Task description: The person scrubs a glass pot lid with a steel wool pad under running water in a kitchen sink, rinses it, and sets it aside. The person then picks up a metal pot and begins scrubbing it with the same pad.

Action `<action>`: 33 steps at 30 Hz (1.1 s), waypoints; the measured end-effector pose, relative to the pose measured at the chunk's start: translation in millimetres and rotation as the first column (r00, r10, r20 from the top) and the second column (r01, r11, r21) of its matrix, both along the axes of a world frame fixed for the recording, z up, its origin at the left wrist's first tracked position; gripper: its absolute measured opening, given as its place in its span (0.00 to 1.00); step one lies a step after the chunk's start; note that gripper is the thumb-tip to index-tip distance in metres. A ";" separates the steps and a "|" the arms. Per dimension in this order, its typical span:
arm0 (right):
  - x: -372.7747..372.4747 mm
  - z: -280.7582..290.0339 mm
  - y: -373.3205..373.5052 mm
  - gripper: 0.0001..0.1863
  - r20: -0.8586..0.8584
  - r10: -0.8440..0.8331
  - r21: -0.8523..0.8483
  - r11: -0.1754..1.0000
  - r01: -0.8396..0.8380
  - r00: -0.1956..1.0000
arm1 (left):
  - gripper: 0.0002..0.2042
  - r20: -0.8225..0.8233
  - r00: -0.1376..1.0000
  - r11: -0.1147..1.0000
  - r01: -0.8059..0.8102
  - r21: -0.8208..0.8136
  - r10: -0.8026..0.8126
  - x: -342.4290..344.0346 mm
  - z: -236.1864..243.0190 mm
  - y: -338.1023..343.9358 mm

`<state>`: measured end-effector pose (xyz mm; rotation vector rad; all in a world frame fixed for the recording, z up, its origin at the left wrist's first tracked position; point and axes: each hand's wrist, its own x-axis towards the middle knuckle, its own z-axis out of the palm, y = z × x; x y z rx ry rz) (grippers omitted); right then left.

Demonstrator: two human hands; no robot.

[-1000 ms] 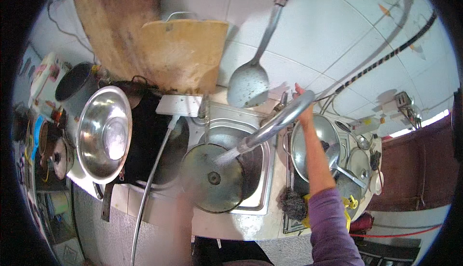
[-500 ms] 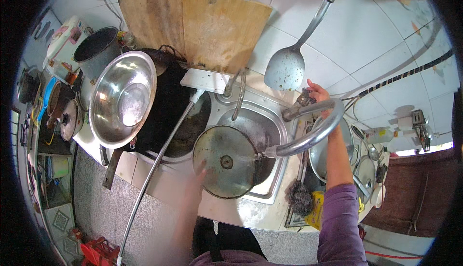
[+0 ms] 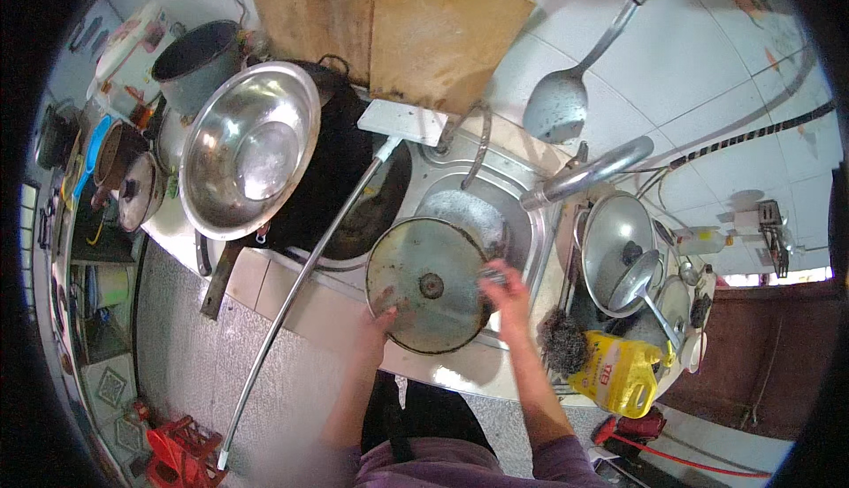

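Observation:
A round glass lid [image 3: 416,302] with a small centre fitting is held over the front of the steel sink [image 3: 535,240]. My left hand [image 3: 376,333] grips the lid's lower left edge. At its right rim my right hand [image 3: 506,307] has its fingers closed around something small and greyish that I cannot make out, against the lid. The curved steel faucet [image 3: 601,165] arches behind, its spout pointing down left into the sink.
A steel bowl [image 3: 248,147], black pan [image 3: 336,205] and long-poled white head [image 3: 393,121] are left. Cutting boards [image 3: 442,37] and a spatula [image 3: 557,103] are behind. Pot lid [image 3: 610,231], dark scrubber [image 3: 562,342] and yellow jug [image 3: 615,373] are right.
My right hand has come down from the faucet's handle to the lid's right rim. The faucet spout has shifted back from over the lid, and no spray shows now.

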<state>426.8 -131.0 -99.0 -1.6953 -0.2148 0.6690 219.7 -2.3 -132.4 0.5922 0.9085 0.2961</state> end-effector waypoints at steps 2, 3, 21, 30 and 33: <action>-47.6 22.9 48.9 0.15 0.306 0.314 -0.120 0.949 -0.290 0.899 | 0.20 0.022 1.000 1.000 -0.017 0.003 0.017 -8.0 6.3 -2.3; -63.9 17.0 64.3 0.15 0.323 0.377 -0.061 0.924 -0.379 0.868 | 0.20 0.042 0.999 0.999 -0.030 0.022 0.029 -10.4 1.5 -4.6; -37.1 -51.1 157.4 0.10 0.711 0.486 -0.425 0.873 -0.240 0.508 | 0.17 0.005 0.999 0.995 -0.034 -0.089 0.035 -17.9 -0.4 -1.5; -45.4 -52.9 107.8 0.10 0.619 0.600 -0.513 0.798 -0.317 0.506 | 0.16 -0.074 0.997 0.999 -0.012 -0.035 0.010 -24.1 -24.4 -7.9; -31.3 -52.1 119.9 0.11 0.592 0.548 -0.567 0.804 -0.178 0.591 | 0.16 0.009 0.997 0.996 -0.083 -0.027 0.083 -17.9 -15.7 -7.5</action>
